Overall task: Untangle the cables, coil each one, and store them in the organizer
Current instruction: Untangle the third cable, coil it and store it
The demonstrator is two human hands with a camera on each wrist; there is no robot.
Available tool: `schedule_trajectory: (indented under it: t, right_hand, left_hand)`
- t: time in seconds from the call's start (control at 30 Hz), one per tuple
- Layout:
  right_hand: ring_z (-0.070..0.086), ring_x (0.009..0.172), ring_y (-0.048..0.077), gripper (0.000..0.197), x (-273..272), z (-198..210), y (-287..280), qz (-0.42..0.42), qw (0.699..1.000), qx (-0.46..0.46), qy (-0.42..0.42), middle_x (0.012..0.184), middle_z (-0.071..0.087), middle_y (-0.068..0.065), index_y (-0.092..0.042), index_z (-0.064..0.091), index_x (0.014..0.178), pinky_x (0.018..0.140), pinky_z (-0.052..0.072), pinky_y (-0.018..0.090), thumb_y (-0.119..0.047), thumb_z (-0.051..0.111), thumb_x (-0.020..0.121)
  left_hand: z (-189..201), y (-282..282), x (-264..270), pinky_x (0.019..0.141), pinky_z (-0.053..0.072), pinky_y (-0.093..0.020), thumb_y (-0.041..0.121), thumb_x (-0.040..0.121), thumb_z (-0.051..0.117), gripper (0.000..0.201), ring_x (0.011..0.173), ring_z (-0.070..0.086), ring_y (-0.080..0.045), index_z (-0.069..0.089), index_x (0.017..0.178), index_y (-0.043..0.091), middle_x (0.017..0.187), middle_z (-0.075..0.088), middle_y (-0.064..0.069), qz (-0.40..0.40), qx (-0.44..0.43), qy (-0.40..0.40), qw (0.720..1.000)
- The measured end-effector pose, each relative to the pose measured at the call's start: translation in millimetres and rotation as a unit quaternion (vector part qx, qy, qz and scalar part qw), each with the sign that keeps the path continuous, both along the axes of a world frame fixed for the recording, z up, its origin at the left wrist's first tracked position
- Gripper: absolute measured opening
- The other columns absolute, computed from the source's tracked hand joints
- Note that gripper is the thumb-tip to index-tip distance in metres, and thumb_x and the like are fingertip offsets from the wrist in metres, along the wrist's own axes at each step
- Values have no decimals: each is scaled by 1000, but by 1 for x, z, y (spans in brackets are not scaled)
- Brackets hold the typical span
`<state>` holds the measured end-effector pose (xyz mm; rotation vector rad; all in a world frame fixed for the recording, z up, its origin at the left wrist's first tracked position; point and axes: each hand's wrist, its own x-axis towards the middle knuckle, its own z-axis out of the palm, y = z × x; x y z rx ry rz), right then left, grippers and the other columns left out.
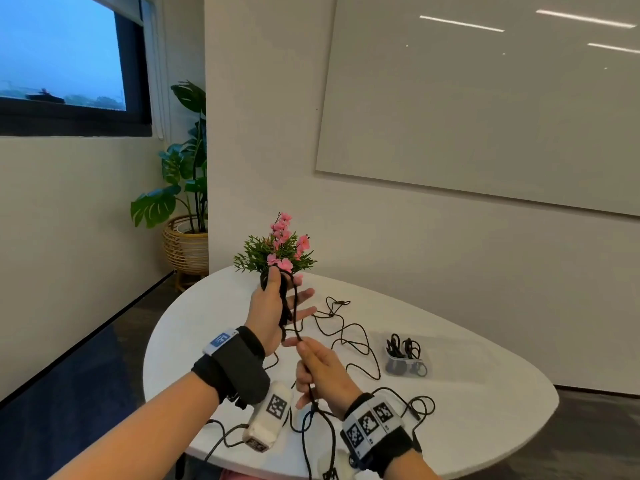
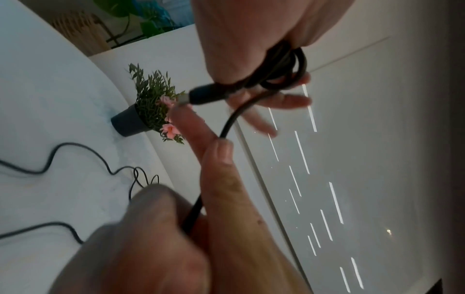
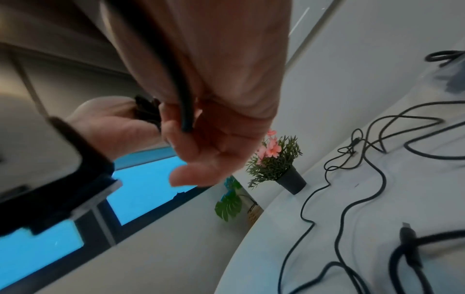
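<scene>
My left hand (image 1: 277, 303) is raised above the table, thumb up, with a black cable coil (image 1: 284, 299) looped round the palm; the thumb pins the loops (image 2: 284, 67), and a USB plug (image 2: 206, 95) sticks out of them. My right hand (image 1: 313, 362), just below, pinches the same cable's free run (image 1: 298, 336) between thumb and forefinger (image 2: 221, 151). From there the cable passes through the palm (image 3: 181, 89) and hangs down to the table. The clear organizer (image 1: 406, 365) at the middle right of the table holds coiled black cables.
Loose black cables (image 1: 349, 336) snake across the white rounded table (image 1: 485, 420), with more loops near its front edge (image 1: 420, 405). A small pot of pink flowers (image 1: 277, 251) stands at the far edge behind my left hand. A leafy floor plant (image 1: 187, 202) stands beyond the table.
</scene>
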<state>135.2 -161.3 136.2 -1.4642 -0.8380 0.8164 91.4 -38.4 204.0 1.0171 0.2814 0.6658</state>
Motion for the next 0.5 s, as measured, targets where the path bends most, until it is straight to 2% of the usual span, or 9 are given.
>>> schedule_trajectory:
  t: [0.03, 0.1, 0.13, 0.2, 0.27, 0.33, 0.4, 0.43, 0.5]
  right_hand:
    - [40, 48, 8, 25, -3, -1, 1, 20, 1000, -18, -7, 56, 36, -5, -27, 56, 115, 46, 52, 25, -36, 38, 100]
    - [37, 44, 7, 26, -8, -3, 3, 55, 994, -78, -43, 58, 36, -3, -27, 54, 112, 41, 50, 22, -39, 35, 100]
    - [38, 44, 7, 27, -11, -5, 1, 69, 987, -117, -82, 60, 37, -3, -26, 53, 109, 40, 48, 21, -42, 33, 99]
    - [43, 52, 4, 32, -13, -8, -4, 75, 961, -170, -203, 66, 42, -7, -23, 54, 105, 47, 45, 17, -44, 31, 99]
    - [45, 56, -2, 28, -12, -5, -10, 64, 938, -159, -303, 69, 44, -13, -22, 56, 102, 54, 37, 12, -36, 32, 100]
    - [47, 53, -5, 25, -4, 6, -16, 50, 930, -128, -340, 67, 43, -16, -20, 58, 97, 50, 38, 11, -28, 34, 101]
    - [48, 52, 0, 25, 7, 20, -21, 20, 927, -89, -363, 64, 48, -17, -16, 62, 93, 48, 41, 11, -25, 40, 100]
    - [47, 50, 4, 24, 13, 26, -23, 0, 930, -65, -361, 65, 53, -15, -18, 64, 90, 48, 42, 12, -24, 43, 99]
    - [47, 49, 6, 22, 24, 39, -26, -46, 934, -20, -353, 74, 64, -2, -20, 68, 87, 49, 45, 15, -23, 49, 97]
  left_hand:
    - [2, 2, 0, 63, 56, -36, 41, 99, 33, 34, 68, 62, -16, 54, 96, 15, 86, 63, -1, 30, -2, 8, 1000]
    - [8, 8, 0, 43, 40, -21, 40, 100, 34, 31, 51, 47, -6, 53, 89, 18, 78, 57, 2, 88, 26, 21, 996]
    - [10, 15, 0, 40, 35, -18, 39, 100, 34, 30, 47, 43, -4, 52, 91, 16, 77, 54, 3, 113, 57, 22, 992]
    - [13, 32, -1, 43, 35, -19, 40, 99, 34, 35, 51, 45, -8, 51, 99, 9, 75, 52, 3, 167, 173, 31, 970]
    - [8, 49, -5, 54, 38, -27, 42, 97, 35, 41, 63, 48, -18, 49, 104, 5, 74, 51, 4, 206, 372, 71, 902]
    - [4, 53, -10, 60, 38, -31, 41, 97, 34, 36, 69, 52, -22, 47, 107, 8, 78, 55, 2, 205, 560, 159, 787]
    - [0, 51, -14, 57, 38, -30, 45, 96, 31, 38, 69, 55, -21, 44, 112, 13, 83, 57, 1, 153, 662, 248, 690]
    - [-2, 49, -17, 56, 36, -28, 53, 94, 27, 45, 68, 55, -19, 42, 112, 15, 83, 56, 2, 123, 692, 271, 658]
    - [-8, 46, -23, 58, 36, -28, 76, 80, 11, 76, 69, 56, -17, 40, 117, 16, 83, 58, 4, 63, 720, 269, 637]
